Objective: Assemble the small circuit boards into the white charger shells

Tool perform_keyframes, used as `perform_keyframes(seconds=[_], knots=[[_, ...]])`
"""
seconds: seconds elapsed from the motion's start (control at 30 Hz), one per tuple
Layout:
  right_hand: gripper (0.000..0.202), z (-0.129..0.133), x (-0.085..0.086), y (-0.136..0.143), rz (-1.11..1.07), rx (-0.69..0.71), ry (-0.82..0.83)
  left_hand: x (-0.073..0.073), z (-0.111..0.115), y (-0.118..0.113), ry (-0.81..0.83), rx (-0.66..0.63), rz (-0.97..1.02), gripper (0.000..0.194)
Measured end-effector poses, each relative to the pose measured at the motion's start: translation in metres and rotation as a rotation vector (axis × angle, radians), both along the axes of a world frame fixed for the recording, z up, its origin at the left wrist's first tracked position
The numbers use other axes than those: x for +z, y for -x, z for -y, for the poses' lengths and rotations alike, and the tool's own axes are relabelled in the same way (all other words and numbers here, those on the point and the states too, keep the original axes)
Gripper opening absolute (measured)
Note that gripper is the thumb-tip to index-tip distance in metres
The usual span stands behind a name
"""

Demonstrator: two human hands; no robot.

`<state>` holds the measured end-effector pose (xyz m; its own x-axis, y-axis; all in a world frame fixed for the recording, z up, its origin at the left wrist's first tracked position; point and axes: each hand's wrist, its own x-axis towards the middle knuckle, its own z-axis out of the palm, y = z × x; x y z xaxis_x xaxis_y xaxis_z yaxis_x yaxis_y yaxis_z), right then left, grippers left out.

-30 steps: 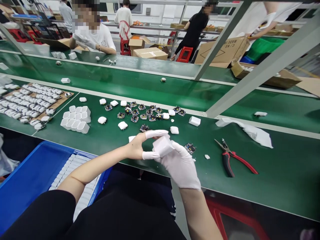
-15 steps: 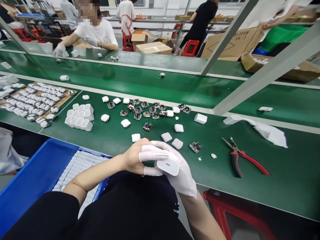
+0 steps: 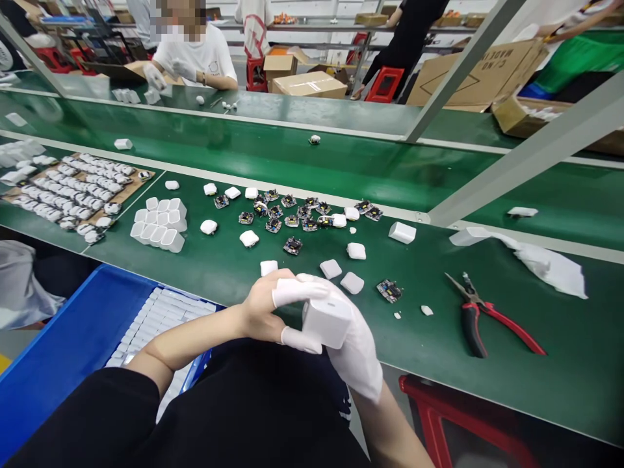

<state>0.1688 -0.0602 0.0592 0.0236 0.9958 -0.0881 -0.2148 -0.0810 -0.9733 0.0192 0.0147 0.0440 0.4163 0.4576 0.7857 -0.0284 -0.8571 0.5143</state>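
One white housing point(image 3: 327, 323) is held between two hands above the near edge of the green bench point(image 3: 511, 364), a small slot in its upper face. The left hand point(image 3: 266, 305), with pale covers on its thumb and upper finger, grips it from the left, the thumb below. The gloved right hand point(image 3: 358, 351) grips it from behind and the right, its fingers partly hidden.

Just beyond lie two flat white caps point(image 3: 351, 282), and near them a single circuit board point(image 3: 390, 290). Three small white fragments point(image 3: 427, 311) are scattered about. Right of these are one pair of pliers point(image 3: 472, 312), its two handles spread, and one crumpled white sheet point(image 3: 550, 266); one loose white case point(image 3: 402, 232) lies farther back.

Past the left hand, roughly fifteen more boards point(image 3: 273, 225) overlap too much for an exact count, with several white-capped pieces point(image 3: 249, 238) around them. To their left stand about eleven open cups point(image 3: 158, 235), packed together, then one brown board point(image 3: 129, 194) bearing rows of white units, too many to count.

One blue bin point(image 3: 63, 364) below the bench holds rows of white pieces. Across the bench sits one person in a white shirt point(image 3: 217, 55), both hands gloved.
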Motion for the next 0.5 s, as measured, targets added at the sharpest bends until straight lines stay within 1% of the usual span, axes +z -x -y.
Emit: perform_keyframes(seconds=[0.07, 0.1, 0.17, 0.27, 0.37, 0.4, 0.5], knots=[[0.055, 0.005, -0.012, 0.0, 0.014, -0.042, -0.119, -0.005, 0.003, 0.0, 0.271, 0.074, 0.031, 0.064], [0.058, 0.007, -0.018, -0.001, 0.049, -0.071, -0.176, -0.006, 0.005, -0.001, 0.397, 0.097, 0.034, 0.064], [0.054, 0.008, -0.029, -0.002, 0.153, -0.12, -0.239, -0.008, 0.007, -0.003, 0.577, 0.1, 0.002, 0.061], [0.038, 0.006, -0.034, -0.005, 0.254, -0.189, -0.192, -0.005, 0.01, -0.008, 0.686, 0.065, -0.07, 0.054], [0.031, 0.0, -0.03, -0.008, 0.277, -0.262, -0.17, -0.001, 0.012, -0.011, 0.731, 0.027, -0.136, 0.047], [0.029, -0.001, -0.028, -0.008, 0.276, -0.258, -0.168, 0.0, 0.012, -0.011, 0.744, 0.017, -0.144, 0.043], [0.027, -0.004, -0.023, -0.009, 0.255, -0.176, -0.161, 0.001, 0.01, -0.01, 0.766, -0.002, -0.157, 0.029]])
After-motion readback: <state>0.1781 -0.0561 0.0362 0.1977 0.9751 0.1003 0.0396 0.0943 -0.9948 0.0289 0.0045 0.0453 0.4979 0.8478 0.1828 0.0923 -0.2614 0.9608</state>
